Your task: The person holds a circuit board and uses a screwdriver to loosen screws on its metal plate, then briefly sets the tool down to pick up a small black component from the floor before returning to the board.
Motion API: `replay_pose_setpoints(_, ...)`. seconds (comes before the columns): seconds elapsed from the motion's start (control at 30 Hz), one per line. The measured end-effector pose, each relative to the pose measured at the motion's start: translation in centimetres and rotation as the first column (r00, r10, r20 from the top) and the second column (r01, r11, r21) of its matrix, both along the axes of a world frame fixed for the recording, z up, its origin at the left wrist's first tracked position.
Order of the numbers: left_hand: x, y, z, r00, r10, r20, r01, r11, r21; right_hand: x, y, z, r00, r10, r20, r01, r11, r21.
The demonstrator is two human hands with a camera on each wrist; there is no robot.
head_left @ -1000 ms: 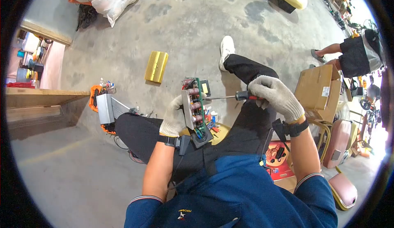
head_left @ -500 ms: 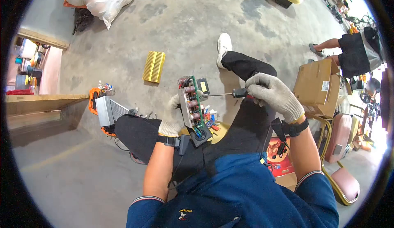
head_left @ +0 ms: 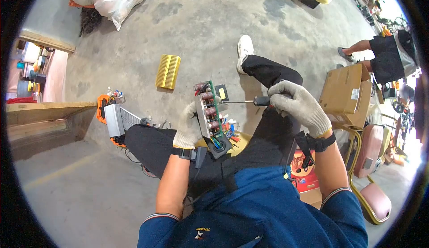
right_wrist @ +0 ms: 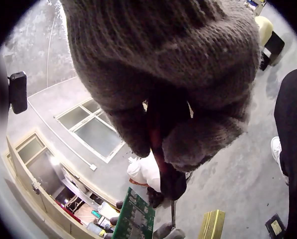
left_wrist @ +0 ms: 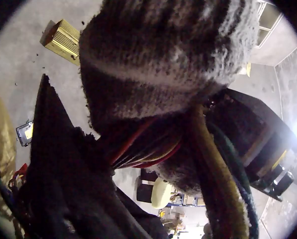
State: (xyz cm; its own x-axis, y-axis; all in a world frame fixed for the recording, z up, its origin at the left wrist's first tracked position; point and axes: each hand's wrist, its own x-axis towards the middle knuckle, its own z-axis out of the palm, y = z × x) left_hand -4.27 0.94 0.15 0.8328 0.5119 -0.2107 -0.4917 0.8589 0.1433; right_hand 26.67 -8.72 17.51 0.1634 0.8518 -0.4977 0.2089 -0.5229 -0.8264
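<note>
In the head view a green circuit board [head_left: 213, 107] with cylindrical components and a grey metal strip stands on edge above the lap, gripped by the gloved left hand [head_left: 188, 127]. The gloved right hand [head_left: 301, 107] holds a screwdriver [head_left: 261, 101] by its dark handle, and the shaft points left to the board. Left fingertips show beside the shaft's end; the exact contact of the tip is hidden. The right wrist view shows the handle [right_wrist: 172, 181] between thumb and fingers, with the board [right_wrist: 134, 216] below. Coloured wires [left_wrist: 215, 174] run beneath the left glove [left_wrist: 163, 59] in the left wrist view.
A yellow ribbed case [head_left: 168, 72] lies on the floor ahead. Left of the legs is a silver housing [head_left: 114, 120] with orange parts. Small connectors and wires lie between the legs. A cardboard box [head_left: 342, 91] and chairs stand at right, near another person [head_left: 388, 60].
Since the first frame the board and the right hand have shifted slightly left in the head view. The right fingers have changed their hold on the screwdriver handle.
</note>
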Motion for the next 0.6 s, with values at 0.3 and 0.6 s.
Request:
replay_pose_setpoints(0.3,0.3,-0.2,2.1,0.999,0.019,-0.041,-0.020,0.999,-0.040,-0.5,-0.4,0.3,0.999,0.025,0.044,-0.025,1.000,0.012)
replay_pose_setpoints(0.6,0.7,-0.3,3.1,0.979,0.005,-0.203,-0.015,0.999,-0.048,-0.9,-0.7,0.4,0.993,0.068,0.098,-0.077,0.993,0.091)
